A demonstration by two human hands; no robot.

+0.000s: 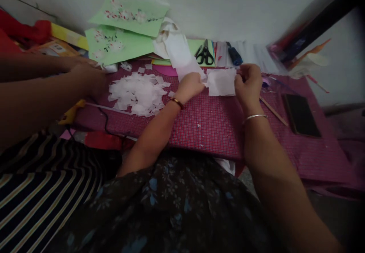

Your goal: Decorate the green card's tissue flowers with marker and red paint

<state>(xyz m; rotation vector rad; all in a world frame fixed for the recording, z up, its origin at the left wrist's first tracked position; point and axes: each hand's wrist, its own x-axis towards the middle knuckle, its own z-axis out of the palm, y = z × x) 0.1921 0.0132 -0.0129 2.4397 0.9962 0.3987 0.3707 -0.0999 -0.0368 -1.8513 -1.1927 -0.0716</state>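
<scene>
A small white sheet of tissue paper [221, 82] is stretched between my two hands above the table. My left hand [190, 87], with a dark bracelet at the wrist, is closed and pinches its left edge. At its right edge my right hand [249, 86], wearing a silver bangle, pinches with thumb and fingers. A longer white paper strip [180, 53] runs up behind my left hand. To the left of that hand lies a loose heap of small white paper pieces [139, 94].
Light green sheets with painted flowers [127, 15] lean at the wall. Black-handled scissors [205, 53] lie behind my hands. A wooden stick [273, 111] and a dark flat rectangular object [301, 115] are at the right. A co-worker's hands [85, 76] work at the left, near a yellow glue gun [72, 112].
</scene>
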